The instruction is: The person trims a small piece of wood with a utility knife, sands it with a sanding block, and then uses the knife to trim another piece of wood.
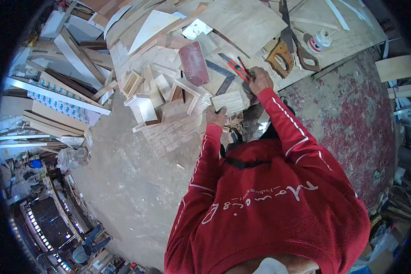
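Observation:
My left hand [216,117] is closed on the near edge of a small pale wooden board [229,102], with the thumb on top. My right hand [260,81] has its fingers curled at the table's edge. A red utility knife [234,66] and a thin dark pencil-like stick [243,65] both reach to these fingers; which one is gripped cannot be made out. Beside the board lies a dark try square [223,76]. Left of that rests a worn dark-red rectangular block [194,63]. A wooden corner piece [189,93] with a black marker-like stick on it sits further left.
Two handsaws, with a wooden handle [281,59] and a dark handle [308,59], lie at the right of the worktable [278,86]. A white tub [320,41] stands beyond them. Offcuts [133,83] crowd the left side. Stacked boards [64,98] lean further left.

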### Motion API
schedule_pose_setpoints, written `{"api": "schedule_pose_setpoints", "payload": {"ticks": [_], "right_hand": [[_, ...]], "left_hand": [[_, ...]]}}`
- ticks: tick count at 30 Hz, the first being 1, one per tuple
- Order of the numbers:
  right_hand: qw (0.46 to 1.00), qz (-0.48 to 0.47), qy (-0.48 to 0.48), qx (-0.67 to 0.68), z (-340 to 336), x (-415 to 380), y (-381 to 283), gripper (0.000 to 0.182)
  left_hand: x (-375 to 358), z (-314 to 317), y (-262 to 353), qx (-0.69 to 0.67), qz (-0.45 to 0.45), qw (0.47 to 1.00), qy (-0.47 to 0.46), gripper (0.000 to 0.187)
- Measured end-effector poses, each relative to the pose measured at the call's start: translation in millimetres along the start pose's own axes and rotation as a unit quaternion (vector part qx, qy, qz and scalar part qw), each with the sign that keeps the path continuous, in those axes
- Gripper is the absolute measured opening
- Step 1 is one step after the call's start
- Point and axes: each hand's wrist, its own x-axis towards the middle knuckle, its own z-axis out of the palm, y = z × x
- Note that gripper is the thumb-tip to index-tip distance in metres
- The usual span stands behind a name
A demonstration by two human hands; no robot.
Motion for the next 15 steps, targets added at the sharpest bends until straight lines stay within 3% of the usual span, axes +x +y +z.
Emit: {"api": "schedule_pose_setpoints", "payload": {"ticks": [1, 3, 6, 11, 15], "right_hand": [[0.997, -0.041, 0.037, -0.054, 2.5, 4.7, -5.5, 0.023], [0.997, -0.038, 0.0, -0.067, 4.6, 10.0, -12.5, 0.029], [0.991, -0.025, -0.07, -0.113, 5.1, 17.2, -21.0, 0.032], [0.981, 0.017, -0.126, -0.149, 4.6, 29.4, -27.5, 0.039], [0.977, 0.054, -0.148, -0.142, 6.2, 34.4, -27.7, 0.039]], "left_hand": [[0.8, 1.1, -0.3, -0.011, -0.017, 1.0, 0.006, 0.022], [0.8, 2.1, -0.4, -0.022, -0.035, 0.999, 0.015, 0.021], [2.0, 4.0, 7.6, -0.043, 0.039, 0.998, 0.02, 0.024], [3.5, 4.2, 23.8, -0.053, -0.032, 0.998, 0.031, 0.028], [4.3, -2.7, 11.3, -0.045, -0.034, 0.998, 0.014, 0.028]]}}
